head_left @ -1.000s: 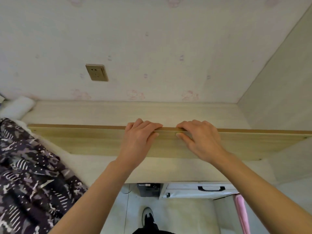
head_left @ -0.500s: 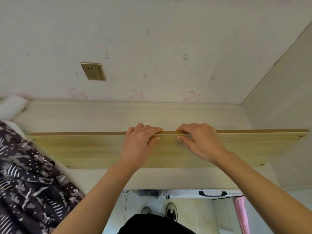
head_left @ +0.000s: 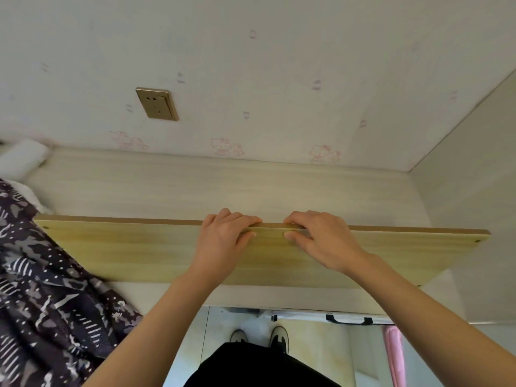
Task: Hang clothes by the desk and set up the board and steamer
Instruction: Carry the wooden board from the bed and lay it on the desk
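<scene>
Head view: both hands hold the wooden board (head_left: 134, 252) on edge over the pale counter (head_left: 195, 188).
Left hand (head_left: 223, 241) and right hand (head_left: 324, 241) each grip its top edge near the middle — stiff, smooth, probably weighty, so wider holds would steady it. Patterned cloth (head_left: 42, 289) lies left; wall socket (head_left: 157, 103) above.

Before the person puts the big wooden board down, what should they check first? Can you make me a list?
1. Left hand grips the board top edge: ok.
2. Right hand grips it too: ok.
3. Desk bare behind the board: ok.
4. Patterned cloth away from the board's left end: not ok, it touches or overlaps.
5. Board's bottom edge resting on the desk: cannot tell.
</scene>
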Tool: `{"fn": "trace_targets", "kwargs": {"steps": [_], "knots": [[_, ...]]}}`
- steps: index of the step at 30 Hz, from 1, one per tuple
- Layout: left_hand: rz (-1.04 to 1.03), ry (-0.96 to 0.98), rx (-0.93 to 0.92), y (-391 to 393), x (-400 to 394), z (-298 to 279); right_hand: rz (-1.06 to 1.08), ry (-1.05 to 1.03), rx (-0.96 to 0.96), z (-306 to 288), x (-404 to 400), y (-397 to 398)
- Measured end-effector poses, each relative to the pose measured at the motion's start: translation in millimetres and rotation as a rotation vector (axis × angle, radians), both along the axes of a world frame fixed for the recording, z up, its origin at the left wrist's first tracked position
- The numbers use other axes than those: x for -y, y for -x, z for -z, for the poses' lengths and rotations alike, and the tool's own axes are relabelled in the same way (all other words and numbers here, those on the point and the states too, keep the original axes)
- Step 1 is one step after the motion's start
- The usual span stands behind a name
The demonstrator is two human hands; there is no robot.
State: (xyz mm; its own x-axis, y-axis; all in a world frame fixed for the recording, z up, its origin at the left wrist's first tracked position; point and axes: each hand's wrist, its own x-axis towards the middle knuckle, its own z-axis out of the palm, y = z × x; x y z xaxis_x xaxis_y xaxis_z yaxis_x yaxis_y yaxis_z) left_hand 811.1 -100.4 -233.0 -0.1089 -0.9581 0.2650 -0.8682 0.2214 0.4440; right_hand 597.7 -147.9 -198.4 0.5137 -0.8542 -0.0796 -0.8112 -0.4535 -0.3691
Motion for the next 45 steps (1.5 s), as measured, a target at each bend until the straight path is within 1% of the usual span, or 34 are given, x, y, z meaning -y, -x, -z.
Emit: {"fn": "trace_targets", "kwargs": {"steps": [7, 10, 12, 14, 18, 25, 29, 32, 38, 45], "knots": [[-0.012, 0.021, 0.005, -9.5, 13.4, 6.8, -0.024, 0.012, -0.006, 4.5, 18.0, -7.6], [-0.016, 0.093, 0.095, -10.6, 21.6, 14.4, -0.041, -0.012, -0.025, 7.4, 30.5, -10.2], [-0.041, 0.178, 0.172, -10.7, 25.0, 24.0, -0.060, -0.063, -0.048, 8.0, 41.6, -14.2], [-0.081, 0.217, 0.227, -12.0, 27.6, 36.8, -0.072, -0.104, -0.077, 9.4, 52.3, -19.8], [-0.169, 0.109, 0.292, -16.2, 28.7, 60.0, -0.103, -0.125, -0.156, 20.1, 73.1, -29.8], [-0.194, -0.156, 0.328, -39.3, 24.3, 104.6, -0.055, -0.261, -0.276, 51.0, 115.2, -48.4], [-0.244, -0.298, 0.335, -52.0, 20.7, 135.2, -0.081, -0.223, -0.385, 83.3, 129.8, -59.5], [-0.247, -0.375, 0.344, -59.2, 24.9, 152.5, -0.090, -0.246, -0.404, 105.2, 140.3, -65.2], [-0.256, -0.423, 0.341, -60.2, 36.2, 175.0, -0.135, -0.339, -0.438, 133.3, 156.0, -67.5], [-0.281, -0.433, 0.351, -61.3, 39.7, 187.8, -0.119, -0.407, -0.439, 149.6, 163.1, -72.5]]}}
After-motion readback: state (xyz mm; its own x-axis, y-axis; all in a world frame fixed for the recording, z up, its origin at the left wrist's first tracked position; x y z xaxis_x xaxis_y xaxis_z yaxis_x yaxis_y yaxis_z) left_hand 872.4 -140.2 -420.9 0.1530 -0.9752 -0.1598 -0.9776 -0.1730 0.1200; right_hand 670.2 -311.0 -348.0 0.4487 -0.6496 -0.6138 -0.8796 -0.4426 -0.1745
